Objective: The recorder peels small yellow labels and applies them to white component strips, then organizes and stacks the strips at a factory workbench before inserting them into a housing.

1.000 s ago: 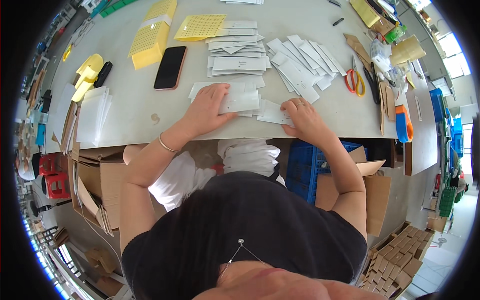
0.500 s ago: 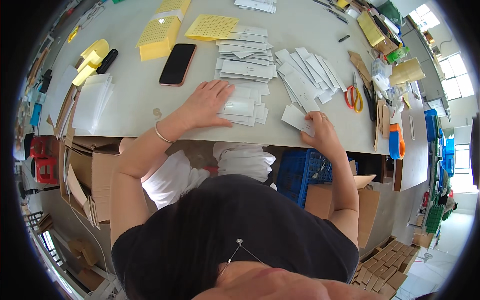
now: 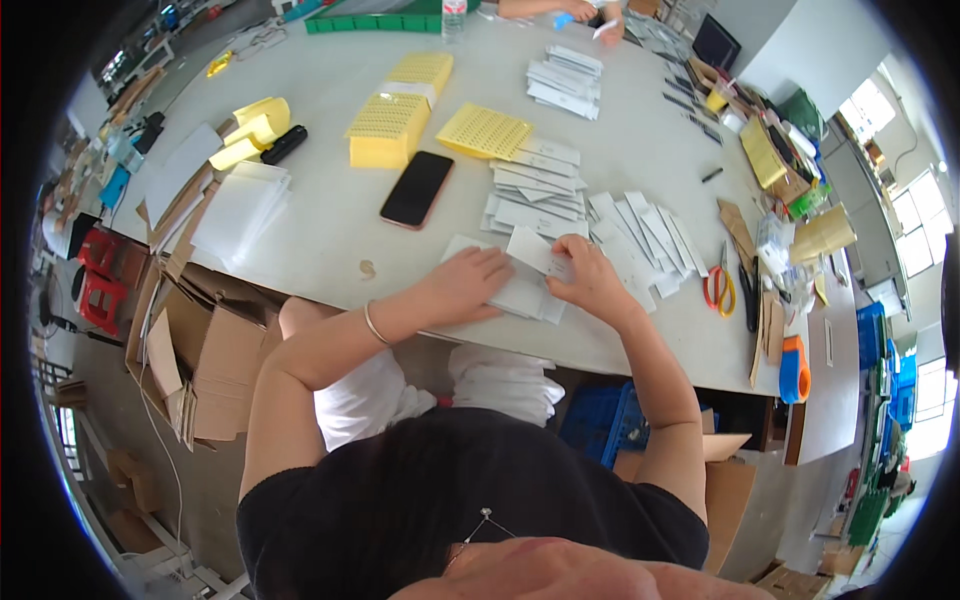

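My right hand (image 3: 592, 280) pinches a small flat white packet (image 3: 530, 247) by its right end. That packet is tilted over a low pile of like white packets (image 3: 522, 293) near the table's front edge. On the left side of this pile lies my left hand (image 3: 465, 287), its fingers stretched out flat and pressing on the packets. Just beyond, a taller stack of white packets (image 3: 540, 185) runs away from me, with a yellow sheet of printed labels (image 3: 484, 131) at its far end. To the right, more white packets (image 3: 640, 232) lie fanned out.
Left of the stack lie a dark phone (image 3: 417, 190) and a thick yellow label stack (image 3: 390, 125). Scissors (image 3: 719, 290) with red and yellow handles and an orange-and-blue tape roll (image 3: 794, 370) are at right. Across the table, another person's hands (image 3: 608, 22) work.
My right hand has carried its packet left, from beside the fanned packets to over the low pile. My left hand stays on that pile. The view has tilted up, showing more of the far table.
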{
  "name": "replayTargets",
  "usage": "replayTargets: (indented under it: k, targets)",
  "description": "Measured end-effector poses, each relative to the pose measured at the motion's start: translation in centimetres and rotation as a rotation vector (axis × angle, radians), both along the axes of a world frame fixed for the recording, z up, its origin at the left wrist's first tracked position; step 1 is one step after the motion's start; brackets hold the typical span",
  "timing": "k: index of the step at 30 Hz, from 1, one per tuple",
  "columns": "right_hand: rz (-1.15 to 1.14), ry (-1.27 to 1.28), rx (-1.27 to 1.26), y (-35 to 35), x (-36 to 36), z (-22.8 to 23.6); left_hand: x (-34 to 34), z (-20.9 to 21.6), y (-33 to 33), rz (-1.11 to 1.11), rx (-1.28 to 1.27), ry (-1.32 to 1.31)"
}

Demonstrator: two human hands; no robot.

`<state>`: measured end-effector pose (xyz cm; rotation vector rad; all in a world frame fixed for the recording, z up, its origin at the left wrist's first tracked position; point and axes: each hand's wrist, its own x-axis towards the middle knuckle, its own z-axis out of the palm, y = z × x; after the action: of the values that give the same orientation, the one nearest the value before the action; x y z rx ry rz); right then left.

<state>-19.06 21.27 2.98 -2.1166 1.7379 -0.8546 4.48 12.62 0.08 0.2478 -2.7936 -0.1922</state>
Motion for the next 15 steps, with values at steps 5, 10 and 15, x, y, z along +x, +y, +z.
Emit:
replayTargets:
  k: [5, 10, 15]
  targets:
    - [0.105, 0.058, 0.029, -2.8, 1.4, -1.3, 1.1, -0.5, 0.7, -0.059, -0.154, 0.092]
    - [0.164, 0.156, 0.074, -2.7, 2.7, -1.2, 2.1, 0.2, 1.6, -0.111, -0.215, 0.227]
    - [0.260, 0.188, 0.009, -2.7, 3.0, -0.3, 2.9, -0.3, 1.7, -0.107, -0.198, 0.208]
